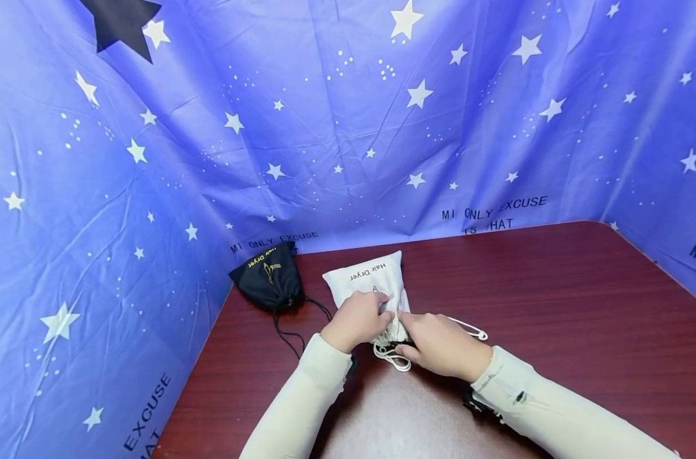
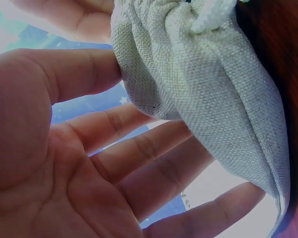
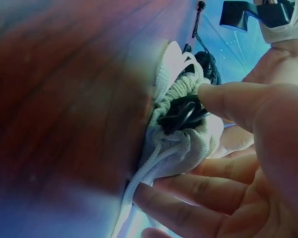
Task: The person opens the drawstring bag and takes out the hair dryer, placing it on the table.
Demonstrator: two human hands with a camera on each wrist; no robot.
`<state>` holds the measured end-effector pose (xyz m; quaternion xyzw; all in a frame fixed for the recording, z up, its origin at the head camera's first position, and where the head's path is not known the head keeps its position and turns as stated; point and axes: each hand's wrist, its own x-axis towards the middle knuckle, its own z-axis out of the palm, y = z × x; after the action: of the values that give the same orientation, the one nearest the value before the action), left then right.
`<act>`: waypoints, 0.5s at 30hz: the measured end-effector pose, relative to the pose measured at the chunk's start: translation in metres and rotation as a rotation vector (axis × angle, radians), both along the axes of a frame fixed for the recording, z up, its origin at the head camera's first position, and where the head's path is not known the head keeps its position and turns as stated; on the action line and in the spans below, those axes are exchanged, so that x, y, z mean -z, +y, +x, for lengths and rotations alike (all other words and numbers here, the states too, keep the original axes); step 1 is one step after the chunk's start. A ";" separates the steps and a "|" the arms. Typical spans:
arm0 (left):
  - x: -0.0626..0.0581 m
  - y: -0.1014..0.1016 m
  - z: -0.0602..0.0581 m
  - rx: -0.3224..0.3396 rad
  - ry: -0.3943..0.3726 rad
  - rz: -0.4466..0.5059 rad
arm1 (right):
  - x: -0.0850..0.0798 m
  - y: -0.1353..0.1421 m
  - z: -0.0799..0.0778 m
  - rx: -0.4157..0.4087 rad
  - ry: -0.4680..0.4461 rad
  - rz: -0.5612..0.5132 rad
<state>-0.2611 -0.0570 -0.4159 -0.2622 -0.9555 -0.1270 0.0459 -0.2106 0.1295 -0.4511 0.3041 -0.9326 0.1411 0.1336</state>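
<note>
White pouch (image 1: 372, 275) lies on table (image 1: 554, 306), toward far side, mouth facing near; black item (image 3: 176, 116) shows in the mouth. Left hand (image 1: 356, 319) on it, fingers spread, touching cloth. Right hand (image 1: 444, 345) at right near end, thumb at mouth; cannot tell whether pinching. Black pouch (image 1: 269, 280) to left.

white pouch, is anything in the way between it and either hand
Nothing visible stands in the way: the left hand and the right hand both touch the white pouch. The black pouch lies off to the left, not between them.
</note>
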 end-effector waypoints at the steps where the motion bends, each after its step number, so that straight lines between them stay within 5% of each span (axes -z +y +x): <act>1: 0.000 0.001 0.000 0.001 -0.001 0.001 | 0.000 0.001 0.001 0.001 0.006 0.002; 15: 0.003 0.008 0.008 0.045 0.010 -0.007 | -0.003 0.010 0.015 -0.007 0.057 0.039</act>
<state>-0.2534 -0.0489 -0.4186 -0.2843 -0.9496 -0.1232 0.0467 -0.1958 0.1392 -0.4484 0.3138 -0.9299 0.1146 0.1537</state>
